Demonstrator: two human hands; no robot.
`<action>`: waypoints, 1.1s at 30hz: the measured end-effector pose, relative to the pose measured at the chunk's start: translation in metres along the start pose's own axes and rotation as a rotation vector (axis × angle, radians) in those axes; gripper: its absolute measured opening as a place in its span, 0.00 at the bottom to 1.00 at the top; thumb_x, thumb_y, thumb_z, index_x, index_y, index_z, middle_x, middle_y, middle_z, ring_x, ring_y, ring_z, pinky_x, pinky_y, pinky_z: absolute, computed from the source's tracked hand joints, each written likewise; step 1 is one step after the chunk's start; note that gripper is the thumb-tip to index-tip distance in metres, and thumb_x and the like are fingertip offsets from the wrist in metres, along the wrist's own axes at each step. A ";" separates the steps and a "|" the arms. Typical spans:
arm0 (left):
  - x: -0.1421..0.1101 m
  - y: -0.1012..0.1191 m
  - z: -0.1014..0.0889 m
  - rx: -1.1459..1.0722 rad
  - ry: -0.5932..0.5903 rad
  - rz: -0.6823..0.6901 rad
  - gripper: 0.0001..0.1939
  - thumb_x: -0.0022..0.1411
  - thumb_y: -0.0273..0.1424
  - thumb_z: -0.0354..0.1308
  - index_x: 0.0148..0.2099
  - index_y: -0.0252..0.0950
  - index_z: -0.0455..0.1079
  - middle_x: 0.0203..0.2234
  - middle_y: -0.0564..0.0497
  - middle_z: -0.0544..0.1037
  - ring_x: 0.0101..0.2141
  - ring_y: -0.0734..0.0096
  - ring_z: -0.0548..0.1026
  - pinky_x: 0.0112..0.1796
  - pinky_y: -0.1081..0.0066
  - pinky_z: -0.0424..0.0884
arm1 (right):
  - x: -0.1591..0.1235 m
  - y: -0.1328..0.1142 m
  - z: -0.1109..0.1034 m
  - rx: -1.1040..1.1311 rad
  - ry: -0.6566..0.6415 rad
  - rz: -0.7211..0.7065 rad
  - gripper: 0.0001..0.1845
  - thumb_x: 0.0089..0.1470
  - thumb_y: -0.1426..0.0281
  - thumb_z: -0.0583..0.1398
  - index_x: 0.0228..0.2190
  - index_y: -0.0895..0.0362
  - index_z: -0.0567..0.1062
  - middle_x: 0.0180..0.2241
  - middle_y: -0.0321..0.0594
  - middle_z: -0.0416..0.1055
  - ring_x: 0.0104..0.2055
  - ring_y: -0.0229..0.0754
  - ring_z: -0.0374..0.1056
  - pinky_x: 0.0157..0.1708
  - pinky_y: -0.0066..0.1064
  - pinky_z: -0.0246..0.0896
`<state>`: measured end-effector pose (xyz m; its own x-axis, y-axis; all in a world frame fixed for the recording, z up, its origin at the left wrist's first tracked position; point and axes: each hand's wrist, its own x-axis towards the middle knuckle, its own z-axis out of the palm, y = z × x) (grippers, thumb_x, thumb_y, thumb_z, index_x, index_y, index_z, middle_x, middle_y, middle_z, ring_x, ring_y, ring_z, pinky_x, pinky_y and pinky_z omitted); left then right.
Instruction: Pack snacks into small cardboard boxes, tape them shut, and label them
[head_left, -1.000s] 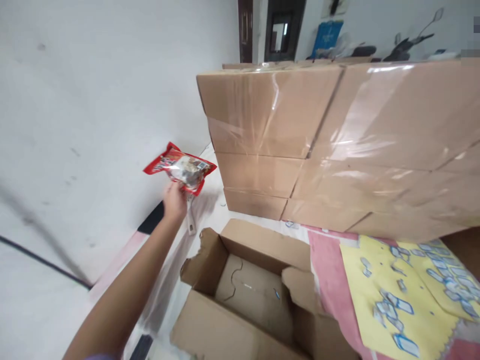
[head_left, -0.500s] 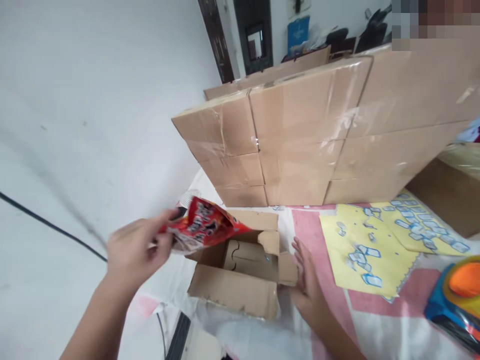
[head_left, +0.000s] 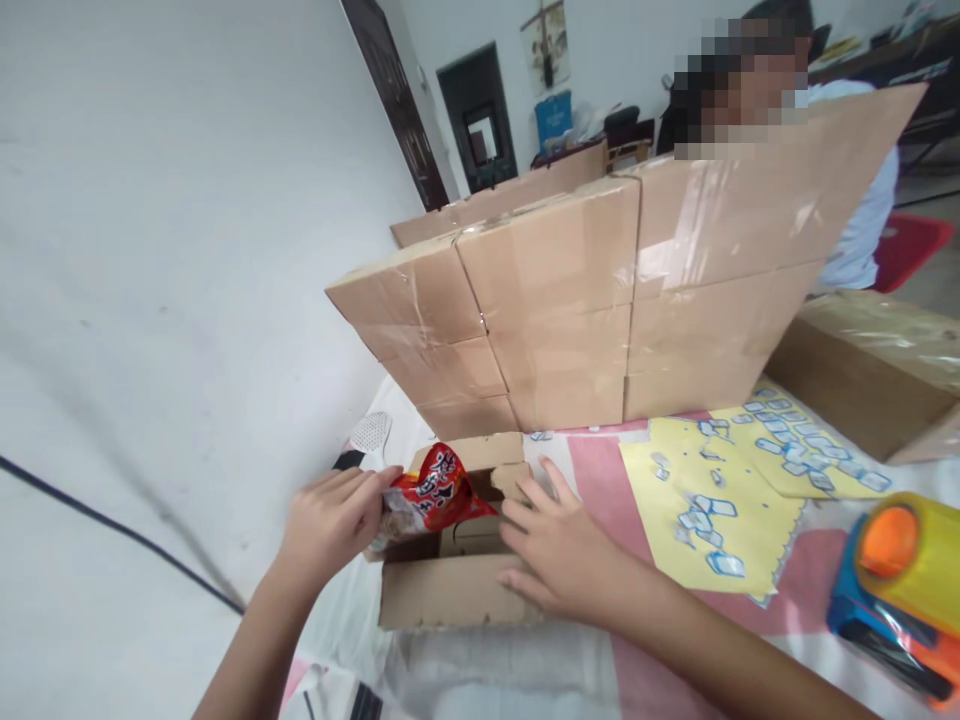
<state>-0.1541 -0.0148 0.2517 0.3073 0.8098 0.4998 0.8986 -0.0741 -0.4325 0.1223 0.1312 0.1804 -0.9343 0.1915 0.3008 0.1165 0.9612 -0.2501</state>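
My left hand (head_left: 332,519) is closed on a red snack packet (head_left: 431,492) and holds it over the left end of a small open cardboard box (head_left: 450,592). My right hand (head_left: 556,543) rests on the box's right side with its fingers spread over the flap and rim. The box's inside is mostly hidden by the packet and my hands.
A wall of taped cardboard boxes (head_left: 577,300) stands just behind the open box. Yellow sticker sheets (head_left: 705,495) lie on the pink-and-white cloth to the right. A tape dispenser (head_left: 900,590) sits at the right edge. A person sits behind the boxes. A white wall is at the left.
My left hand has brought the red packet from high beside the wall down to the box's opening. My right hand has come in and settled on the box's right side.
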 end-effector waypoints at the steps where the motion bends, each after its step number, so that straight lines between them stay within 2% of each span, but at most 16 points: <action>1: -0.001 0.002 0.002 0.002 0.016 -0.004 0.16 0.64 0.16 0.52 0.46 0.38 0.74 0.23 0.56 0.78 0.22 0.72 0.73 0.28 0.70 0.65 | -0.005 0.002 0.008 -0.008 0.031 0.008 0.25 0.66 0.51 0.56 0.47 0.57 0.81 0.50 0.49 0.77 0.59 0.64 0.64 0.66 0.70 0.46; 3: -0.003 0.005 0.004 0.039 0.077 -0.017 0.15 0.63 0.16 0.55 0.46 0.37 0.74 0.24 0.55 0.79 0.24 0.71 0.75 0.29 0.70 0.66 | -0.014 0.009 0.020 -0.005 0.100 0.040 0.26 0.68 0.53 0.54 0.55 0.56 0.76 0.59 0.49 0.71 0.61 0.66 0.61 0.62 0.70 0.52; 5: -0.005 0.009 0.003 0.105 0.198 -0.037 0.16 0.60 0.15 0.58 0.47 0.36 0.74 0.27 0.52 0.81 0.27 0.68 0.78 0.32 0.70 0.69 | -0.021 0.016 0.030 0.019 0.183 0.086 0.27 0.68 0.56 0.54 0.59 0.58 0.72 0.63 0.53 0.66 0.61 0.67 0.61 0.57 0.67 0.60; 7: -0.005 0.012 0.001 0.125 0.336 -0.065 0.19 0.57 0.14 0.60 0.49 0.35 0.74 0.29 0.49 0.83 0.31 0.65 0.80 0.35 0.69 0.72 | -0.026 0.023 0.038 0.080 0.269 0.107 0.26 0.67 0.59 0.55 0.58 0.61 0.72 0.62 0.59 0.66 0.58 0.65 0.64 0.53 0.61 0.66; 9: -0.003 0.016 0.002 0.074 0.382 -0.079 0.21 0.56 0.13 0.61 0.50 0.35 0.75 0.32 0.48 0.84 0.34 0.63 0.82 0.38 0.68 0.74 | -0.031 0.031 0.047 0.154 0.352 0.087 0.23 0.67 0.61 0.55 0.55 0.63 0.73 0.59 0.61 0.67 0.55 0.61 0.66 0.51 0.57 0.69; 12: 0.003 0.028 0.016 -0.057 0.194 -0.051 0.17 0.60 0.15 0.58 0.48 0.37 0.75 0.33 0.49 0.84 0.35 0.64 0.81 0.36 0.69 0.73 | -0.037 0.040 0.056 0.215 0.455 0.027 0.20 0.66 0.62 0.55 0.51 0.62 0.74 0.57 0.60 0.68 0.55 0.59 0.68 0.51 0.54 0.71; 15: 0.013 0.051 0.041 -0.251 -0.157 -0.105 0.20 0.63 0.17 0.51 0.49 0.40 0.77 0.35 0.50 0.85 0.33 0.66 0.82 0.33 0.70 0.74 | -0.039 0.042 0.056 0.226 0.532 0.039 0.17 0.64 0.65 0.56 0.50 0.60 0.75 0.56 0.58 0.69 0.56 0.58 0.69 0.51 0.51 0.72; 17: 0.018 0.066 0.054 -0.407 -0.417 -0.156 0.24 0.62 0.17 0.51 0.53 0.43 0.77 0.39 0.52 0.85 0.36 0.66 0.83 0.36 0.69 0.76 | -0.040 0.040 0.053 0.225 0.567 0.046 0.17 0.63 0.67 0.57 0.51 0.60 0.74 0.55 0.57 0.71 0.55 0.57 0.70 0.51 0.50 0.73; 19: 0.018 0.072 0.056 -0.498 -0.549 -0.172 0.23 0.63 0.21 0.54 0.55 0.47 0.77 0.45 0.52 0.85 0.42 0.62 0.82 0.43 0.64 0.77 | -0.041 0.038 0.050 0.218 0.618 0.033 0.16 0.61 0.70 0.58 0.50 0.59 0.74 0.54 0.55 0.73 0.54 0.56 0.72 0.52 0.49 0.73; 21: 0.007 0.069 0.050 -0.480 -0.460 -0.216 0.18 0.65 0.27 0.58 0.55 0.49 0.77 0.52 0.51 0.82 0.52 0.55 0.79 0.52 0.55 0.74 | -0.045 0.039 0.049 0.218 0.699 0.015 0.16 0.59 0.75 0.58 0.49 0.59 0.74 0.51 0.54 0.75 0.52 0.53 0.73 0.52 0.48 0.73; 23: -0.017 0.064 0.043 -0.404 -0.215 -0.389 0.15 0.67 0.35 0.60 0.55 0.49 0.76 0.58 0.47 0.78 0.59 0.47 0.73 0.57 0.46 0.68 | -0.051 0.042 0.051 0.232 0.790 0.014 0.18 0.58 0.77 0.58 0.51 0.57 0.74 0.48 0.52 0.76 0.50 0.52 0.74 0.52 0.48 0.73; 24: -0.032 0.063 0.043 -0.396 -0.077 -0.532 0.18 0.67 0.38 0.60 0.58 0.48 0.74 0.60 0.45 0.75 0.60 0.45 0.71 0.58 0.44 0.67 | -0.054 0.045 0.052 0.254 0.830 0.016 0.20 0.59 0.76 0.57 0.53 0.57 0.73 0.49 0.52 0.75 0.51 0.52 0.74 0.52 0.48 0.73; 26: -0.065 0.069 0.050 -0.519 0.106 -0.860 0.30 0.69 0.44 0.57 0.70 0.46 0.60 0.64 0.39 0.70 0.62 0.45 0.70 0.57 0.45 0.69 | -0.059 0.050 0.055 0.378 0.919 0.040 0.23 0.64 0.69 0.55 0.60 0.55 0.70 0.54 0.54 0.73 0.58 0.56 0.70 0.51 0.50 0.73; 28: -0.090 0.086 0.067 -0.803 0.147 -1.077 0.37 0.73 0.50 0.48 0.77 0.45 0.43 0.66 0.36 0.67 0.62 0.47 0.72 0.56 0.46 0.72 | -0.061 0.055 0.058 0.602 0.979 0.105 0.28 0.69 0.61 0.50 0.67 0.52 0.62 0.60 0.54 0.70 0.66 0.59 0.63 0.52 0.53 0.73; 30: -0.101 0.106 0.082 -0.997 0.137 -1.149 0.38 0.72 0.56 0.40 0.76 0.44 0.47 0.68 0.38 0.65 0.64 0.47 0.69 0.60 0.47 0.70 | -0.059 0.058 0.059 0.765 0.853 0.161 0.28 0.71 0.57 0.47 0.67 0.49 0.62 0.61 0.50 0.70 0.68 0.59 0.61 0.56 0.55 0.69; 33: -0.099 0.124 0.089 -1.101 0.087 -0.969 0.42 0.68 0.63 0.36 0.71 0.44 0.61 0.72 0.44 0.60 0.70 0.45 0.60 0.66 0.47 0.60 | -0.054 0.063 0.056 0.760 0.567 0.165 0.25 0.71 0.56 0.46 0.57 0.47 0.75 0.61 0.46 0.72 0.66 0.58 0.64 0.65 0.59 0.56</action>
<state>-0.1013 -0.0519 0.0819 -0.5602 0.7663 0.3147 0.5276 0.0372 0.8487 0.1612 0.1704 0.0973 -0.6004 0.5718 0.5590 -0.2042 0.5663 -0.7985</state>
